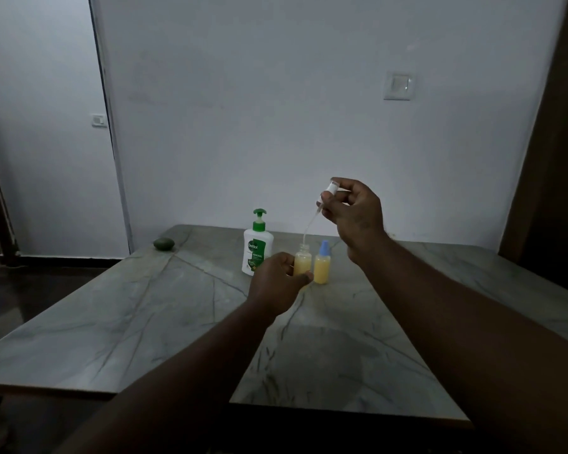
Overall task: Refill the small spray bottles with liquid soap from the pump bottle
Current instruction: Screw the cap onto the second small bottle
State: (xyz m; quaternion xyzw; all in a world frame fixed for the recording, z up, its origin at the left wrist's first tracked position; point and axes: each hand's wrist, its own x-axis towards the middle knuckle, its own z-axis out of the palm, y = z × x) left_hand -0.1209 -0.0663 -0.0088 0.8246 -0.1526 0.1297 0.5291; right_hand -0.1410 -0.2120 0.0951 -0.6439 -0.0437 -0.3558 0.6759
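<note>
Hanging from the right grip (pixel 354 211), the spray head (pixel 329 191) sits high above and a little right of the open spray bottle (pixel 303 262). Thumb and fingertips of that grip are clamped on the head in a pinch. Its thin dip tube (pixel 310 224) slants down and to the left, and its lower end meets the bottle's neck. Whether the tip is inside the mouth or just over it is too faint to tell.

The left grip (pixel 276 283) is curled round the bottle's lower body from the left and steadies it upright on the surface (pixel 145 306). The thumb hides the bottle's base.

The coming move probably runs along the tube's long axis, close to vertical, so the head must travel straight over the neck. The right grip is the one placed to do that.

The pump bottle (pixel 257 249) stands upright just left of the held bottle, partly behind the left grip, and nothing touches it. A capped spray bottle (pixel 322 268) with a blue top stands just right of the open one; contact between them is unclear. Both small bottles show yellow liquid. A dark green lump (pixel 164 244) lies far left, unidentifiable in the dim light.
</note>
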